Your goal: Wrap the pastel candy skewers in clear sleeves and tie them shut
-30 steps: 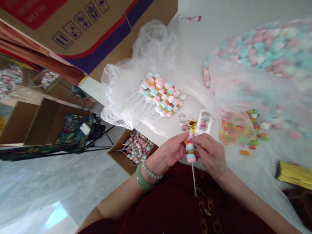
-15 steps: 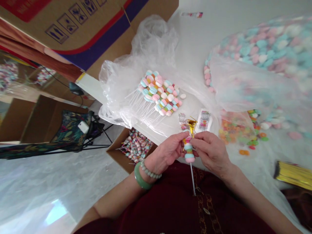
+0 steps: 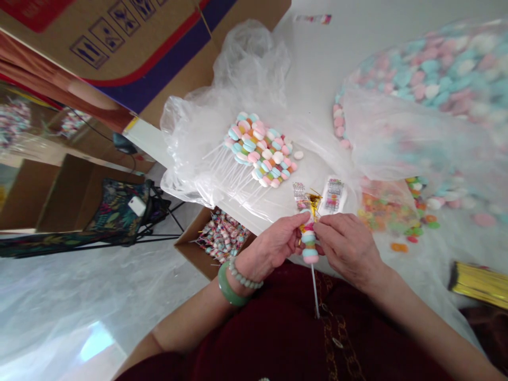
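Head view looks down on the left hand [image 3: 270, 248] and right hand [image 3: 349, 248], both closed narrowly from either side on a candy skewer [image 3: 310, 246]. It stands nearly upright before the person's dark red top [image 3: 278, 328], its white stick [image 3: 315, 291] pointing down, a grip that seems meant to steady the stack while the fingers work near its upper end, by a piece of gold foil [image 3: 312, 203]. A printed wrapper [image 3: 332, 194] lies just beyond, within easy reach. More skewers [image 3: 257, 151] fan across a clear plastic sheet [image 3: 190, 159], candy ends grouped and sticks outward. Pastel candies [image 3: 436, 90] heap to the right, near gold twist ties [image 3: 479, 284].
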Tool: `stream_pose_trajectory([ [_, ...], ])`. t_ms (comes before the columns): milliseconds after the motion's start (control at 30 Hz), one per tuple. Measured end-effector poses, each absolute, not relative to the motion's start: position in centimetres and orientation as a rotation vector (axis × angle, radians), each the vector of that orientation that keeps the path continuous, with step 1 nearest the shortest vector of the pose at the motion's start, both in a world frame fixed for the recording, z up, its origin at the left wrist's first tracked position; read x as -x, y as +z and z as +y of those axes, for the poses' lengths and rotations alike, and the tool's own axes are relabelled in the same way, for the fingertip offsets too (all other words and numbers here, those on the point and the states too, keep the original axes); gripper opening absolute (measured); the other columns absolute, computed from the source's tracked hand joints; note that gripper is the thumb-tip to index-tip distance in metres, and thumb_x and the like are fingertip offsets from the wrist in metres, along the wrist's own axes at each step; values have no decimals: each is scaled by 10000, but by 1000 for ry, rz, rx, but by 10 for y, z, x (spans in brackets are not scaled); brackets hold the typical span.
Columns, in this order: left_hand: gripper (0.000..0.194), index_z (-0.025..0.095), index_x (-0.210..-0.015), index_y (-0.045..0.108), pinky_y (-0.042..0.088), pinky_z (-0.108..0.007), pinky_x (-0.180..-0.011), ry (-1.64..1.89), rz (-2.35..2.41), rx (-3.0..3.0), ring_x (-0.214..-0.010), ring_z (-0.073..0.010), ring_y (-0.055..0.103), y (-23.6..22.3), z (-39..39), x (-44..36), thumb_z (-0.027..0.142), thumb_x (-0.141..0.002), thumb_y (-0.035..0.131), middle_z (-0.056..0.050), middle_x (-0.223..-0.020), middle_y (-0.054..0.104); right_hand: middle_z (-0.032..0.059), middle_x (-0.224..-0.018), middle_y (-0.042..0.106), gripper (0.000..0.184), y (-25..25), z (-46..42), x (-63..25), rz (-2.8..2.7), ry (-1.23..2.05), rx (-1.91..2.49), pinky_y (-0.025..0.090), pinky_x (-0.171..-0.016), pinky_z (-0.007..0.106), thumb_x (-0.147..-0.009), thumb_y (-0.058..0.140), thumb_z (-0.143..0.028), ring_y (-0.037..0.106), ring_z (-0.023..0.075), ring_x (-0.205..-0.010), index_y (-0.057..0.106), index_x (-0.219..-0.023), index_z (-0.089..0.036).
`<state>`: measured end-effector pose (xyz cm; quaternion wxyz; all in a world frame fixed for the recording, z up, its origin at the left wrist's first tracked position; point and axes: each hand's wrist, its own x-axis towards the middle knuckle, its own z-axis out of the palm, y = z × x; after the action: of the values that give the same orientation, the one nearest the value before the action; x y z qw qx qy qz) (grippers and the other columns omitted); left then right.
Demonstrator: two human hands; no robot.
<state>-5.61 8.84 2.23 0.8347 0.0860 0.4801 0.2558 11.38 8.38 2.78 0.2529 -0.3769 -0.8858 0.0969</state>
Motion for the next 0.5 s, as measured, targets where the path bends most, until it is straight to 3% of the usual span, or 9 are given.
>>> stream_pose_trajectory([
  [167,301,132,-765,599,407,-235,-448,579,1059,-210,-472,-112,536,20,89,52,424,-835,581,-12,-588,605,59,-749,633,207,31,87,-110,-2533,74,1047,352,-682,361,-906,467,-177,499,196,-716,637,-789,-179],
  [333,244,143,-692,572,369,-220,-425,551,1104,-190,-440,-97,507,30,91,47,350,-820,598,2,-539,572,47,-685,602,203,31,89,-107,-2440,144,1135,340,-648,362,-863,484,-165,492,196,-688,598,-697,-196],
  [500,211,148,-677,577,384,-221,-429,585,1052,-67,-437,-97,503,28,90,43,272,-845,543,-2,-543,573,63,-841,668,146,26,81,-107,-2349,177,1043,390,-700,375,-878,499,-197,550,209,-778,644,-863,-208],
])
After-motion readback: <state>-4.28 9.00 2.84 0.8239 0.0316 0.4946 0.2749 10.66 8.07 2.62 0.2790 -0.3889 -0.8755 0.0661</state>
